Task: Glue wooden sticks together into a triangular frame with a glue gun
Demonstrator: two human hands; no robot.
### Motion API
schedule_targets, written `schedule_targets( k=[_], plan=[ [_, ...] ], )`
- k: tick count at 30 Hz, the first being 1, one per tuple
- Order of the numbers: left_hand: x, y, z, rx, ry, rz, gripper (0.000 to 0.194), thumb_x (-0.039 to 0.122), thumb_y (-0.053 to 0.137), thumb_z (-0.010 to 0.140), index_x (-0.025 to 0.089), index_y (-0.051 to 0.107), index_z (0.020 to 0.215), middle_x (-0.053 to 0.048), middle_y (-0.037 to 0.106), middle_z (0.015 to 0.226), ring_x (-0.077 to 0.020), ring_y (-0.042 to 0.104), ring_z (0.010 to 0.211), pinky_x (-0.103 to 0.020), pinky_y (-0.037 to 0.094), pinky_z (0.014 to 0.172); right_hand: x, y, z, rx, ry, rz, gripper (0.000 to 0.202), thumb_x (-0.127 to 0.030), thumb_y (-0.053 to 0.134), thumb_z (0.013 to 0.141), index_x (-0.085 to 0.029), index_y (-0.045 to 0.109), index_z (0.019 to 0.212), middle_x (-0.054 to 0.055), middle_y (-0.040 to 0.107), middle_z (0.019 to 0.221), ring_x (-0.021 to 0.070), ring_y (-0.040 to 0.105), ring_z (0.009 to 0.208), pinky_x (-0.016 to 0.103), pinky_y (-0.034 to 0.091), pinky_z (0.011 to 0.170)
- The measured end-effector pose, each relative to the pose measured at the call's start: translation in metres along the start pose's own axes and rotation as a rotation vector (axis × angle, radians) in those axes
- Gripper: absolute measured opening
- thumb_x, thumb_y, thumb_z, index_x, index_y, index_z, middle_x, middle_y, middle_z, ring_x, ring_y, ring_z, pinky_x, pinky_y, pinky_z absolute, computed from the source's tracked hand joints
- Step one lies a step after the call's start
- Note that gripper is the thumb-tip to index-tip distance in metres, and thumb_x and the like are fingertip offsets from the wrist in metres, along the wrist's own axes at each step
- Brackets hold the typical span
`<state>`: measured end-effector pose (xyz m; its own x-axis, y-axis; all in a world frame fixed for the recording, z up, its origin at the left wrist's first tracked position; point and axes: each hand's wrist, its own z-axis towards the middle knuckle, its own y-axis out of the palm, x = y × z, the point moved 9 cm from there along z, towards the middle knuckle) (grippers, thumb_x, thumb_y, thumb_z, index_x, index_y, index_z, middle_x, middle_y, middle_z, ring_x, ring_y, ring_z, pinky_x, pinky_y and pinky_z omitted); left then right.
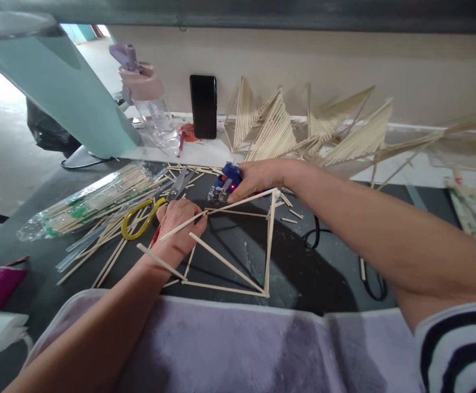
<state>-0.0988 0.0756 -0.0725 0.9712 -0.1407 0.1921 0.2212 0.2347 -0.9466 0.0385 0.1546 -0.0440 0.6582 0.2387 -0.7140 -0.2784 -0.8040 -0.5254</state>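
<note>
A frame of thin wooden sticks (225,289) stands on the dark tabletop, with several sticks slanting up from its corners. My left hand (180,221) is closed at the frame's far left corner, its fingertips pinching the sticks there. In my right hand (258,177) is a blue glue gun (230,177) with a small red light glowing. Its front end points left and down, close to that same corner; the tip itself is hard to make out. Yellow-handled scissors (137,218) lie just beyond my left hand, blades pointing away.
Bagged sticks (99,199) and loose sticks lie at left. Behind stand a teal cylinder (66,87), a drinking bottle (150,103), a phone (203,106) and fan-shaped stick structures (273,125). A black cord (317,232) loops at right. A purple cloth (221,344) covers the front edge.
</note>
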Motion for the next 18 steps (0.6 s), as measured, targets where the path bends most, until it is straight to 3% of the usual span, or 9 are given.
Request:
schedule_targets(
  k=[3,9,18],
  plan=[
    [-0.002,0.001,0.002,-0.013,-0.016,-0.035,0.017,0.033,0.057,0.081,0.021,0.066,0.074,-0.006,0.067,0.084,-0.0259,0.061,0.091,-0.039,0.043,0.082,0.001,-0.003,0.002,0.027,-0.017,-0.077,0.030,-0.039,0.081,0.064,-0.016,0.068,0.079,-0.003,0.059,0.060,0.0106,0.052,0.056,0.022,0.044,0.054],
    [0.000,-0.002,0.004,0.009,-0.039,-0.026,0.018,0.033,0.056,0.082,0.021,0.068,0.075,-0.006,0.070,0.087,-0.0271,0.061,0.095,-0.040,0.042,0.084,-0.003,-0.010,0.001,0.093,-0.002,-0.174,0.036,-0.037,0.086,0.054,-0.020,0.072,0.084,-0.003,0.065,0.063,0.0168,0.061,0.068,0.024,0.048,0.062],
    [0.002,-0.002,0.005,0.038,-0.016,-0.027,0.016,0.031,0.058,0.082,0.021,0.067,0.073,-0.005,0.070,0.084,-0.0258,0.062,0.091,-0.038,0.043,0.082,-0.004,-0.013,0.001,0.129,0.014,-0.235,0.033,-0.033,0.083,0.055,-0.021,0.073,0.084,-0.004,0.063,0.061,0.0155,0.059,0.064,0.022,0.046,0.056]
  ],
)
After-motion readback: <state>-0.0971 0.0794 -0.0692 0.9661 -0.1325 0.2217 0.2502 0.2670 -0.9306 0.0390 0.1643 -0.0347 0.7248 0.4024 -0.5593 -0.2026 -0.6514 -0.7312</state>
